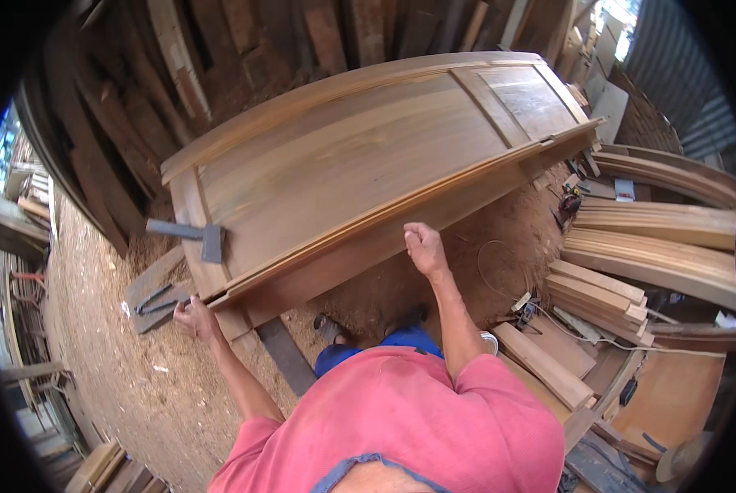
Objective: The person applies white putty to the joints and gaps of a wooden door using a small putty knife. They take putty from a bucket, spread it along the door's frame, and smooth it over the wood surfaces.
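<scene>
A large framed wooden panel (327,164), brown and smooth, lies tilted in front of me, with a narrow wooden strip (376,220) along its near edge. My left hand (197,319) is at the panel's near left corner, its fingers bent together beside the strip's end; what they pinch, if anything, is hidden. Above the ground, just on my side of the panel's near edge, my right hand (424,249) is closed with the fingers curled in, and I cannot see what is inside. A hammer (212,244) rests on the panel's left end.
Dark pincers (156,301) lie on a short board (144,322) left of the panel. Stacked planks (647,226) fill the right side, with a thin cable (606,338) running by them. Tall boards (244,49) lean behind the panel. Wood shavings (166,374) cover the ground at left.
</scene>
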A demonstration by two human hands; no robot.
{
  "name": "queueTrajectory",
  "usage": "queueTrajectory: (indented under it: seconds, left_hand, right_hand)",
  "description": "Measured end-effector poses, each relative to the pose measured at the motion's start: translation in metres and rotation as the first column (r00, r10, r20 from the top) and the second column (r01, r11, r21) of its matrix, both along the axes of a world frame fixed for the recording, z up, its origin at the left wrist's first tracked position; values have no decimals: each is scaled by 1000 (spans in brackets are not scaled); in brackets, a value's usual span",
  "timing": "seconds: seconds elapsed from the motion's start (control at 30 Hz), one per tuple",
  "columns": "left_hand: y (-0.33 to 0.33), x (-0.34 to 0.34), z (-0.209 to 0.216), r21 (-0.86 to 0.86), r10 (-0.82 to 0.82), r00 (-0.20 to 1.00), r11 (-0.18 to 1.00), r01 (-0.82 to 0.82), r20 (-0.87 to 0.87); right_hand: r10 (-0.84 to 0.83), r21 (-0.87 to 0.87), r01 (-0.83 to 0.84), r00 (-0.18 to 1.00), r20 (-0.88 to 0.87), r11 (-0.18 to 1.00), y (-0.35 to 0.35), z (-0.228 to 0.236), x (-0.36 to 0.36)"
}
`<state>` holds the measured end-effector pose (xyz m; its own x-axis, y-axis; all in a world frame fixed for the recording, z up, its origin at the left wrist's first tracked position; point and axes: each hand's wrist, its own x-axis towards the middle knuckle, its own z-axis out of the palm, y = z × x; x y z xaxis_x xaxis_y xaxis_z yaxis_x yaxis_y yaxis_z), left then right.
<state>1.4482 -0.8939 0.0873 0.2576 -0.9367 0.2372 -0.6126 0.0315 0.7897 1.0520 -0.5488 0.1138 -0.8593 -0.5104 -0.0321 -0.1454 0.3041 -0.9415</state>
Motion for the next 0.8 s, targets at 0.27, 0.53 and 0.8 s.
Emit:
queueTrajectory:
  seconds: [0.27, 0.53, 0.8]
  left_hand:
    - [171, -189, 35, -84, -567, 684, 739, 669, 458]
    - [350, -392, 53, 213, -965, 5, 63, 975, 262]
    - [406, -498, 21, 531, -801, -525, -323, 783, 288]
  right_hand:
    - [101, 318, -92, 995, -11, 944, 138, -43, -2]
    - [94, 397, -160, 979, 181, 903, 269, -38, -44]
    - [-389, 445, 330, 920, 46, 833, 378, -71, -95]
